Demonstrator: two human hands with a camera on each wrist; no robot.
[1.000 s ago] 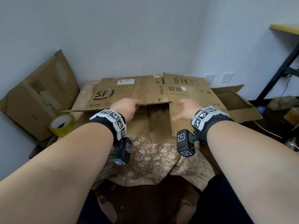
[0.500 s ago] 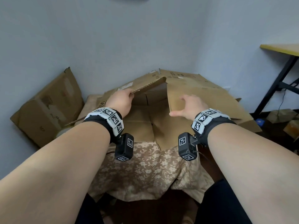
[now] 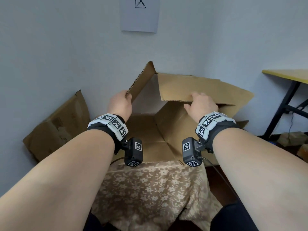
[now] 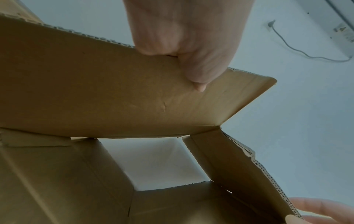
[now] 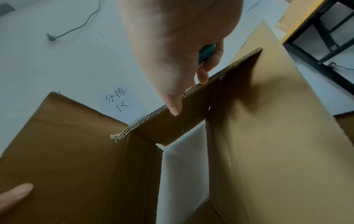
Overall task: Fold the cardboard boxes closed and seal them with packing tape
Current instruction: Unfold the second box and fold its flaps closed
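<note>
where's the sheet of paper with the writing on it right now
In the head view the sheet of paper hangs on the back wall at top centre, above the cardboard box.

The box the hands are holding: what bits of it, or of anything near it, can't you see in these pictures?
- Head view: the left hand hides its fingers behind the flap it holds on the box.
- Head view: the box's outer sides face away, so any print is hidden.
- Right wrist view: the right hand covers most of a small green thing; I cannot tell what it is.
- Head view: no tape roll shows.
</note>
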